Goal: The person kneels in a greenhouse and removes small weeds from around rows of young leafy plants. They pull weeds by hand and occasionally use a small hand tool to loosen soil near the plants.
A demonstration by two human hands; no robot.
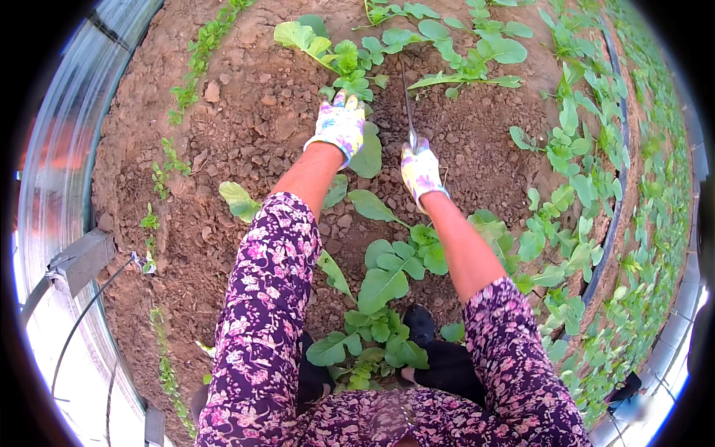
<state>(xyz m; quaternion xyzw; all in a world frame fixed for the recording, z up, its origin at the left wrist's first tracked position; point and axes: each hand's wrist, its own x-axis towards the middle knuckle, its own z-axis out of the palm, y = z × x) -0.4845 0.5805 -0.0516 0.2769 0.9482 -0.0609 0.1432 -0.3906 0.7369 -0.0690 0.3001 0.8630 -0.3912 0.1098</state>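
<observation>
My left hand [339,125], in a flower-patterned glove, reaches to the base of a leafy green plant [347,61]; its fingertips touch or overlap the lower leaves, and whether they grip any is unclear. In my right hand [420,167], gloved alike, is a thin metal-shafted hand tool [408,100]. The shaft points away from me, and its far end lies at the soil among leaves, so the head is hidden. A large leaf [366,152] lies beside my left wrist, between the two hands. Loose crumbly soil [463,134] surrounds both hands.
More leafy plants [385,279] grow below my hands, close to my shoes [419,323]. A dark irrigation hose [614,195] runs along the right, beside dense green rows [659,251]. Small seedlings [195,72] line the left, near a plastic sheet wall [61,145] and a grey post [84,260].
</observation>
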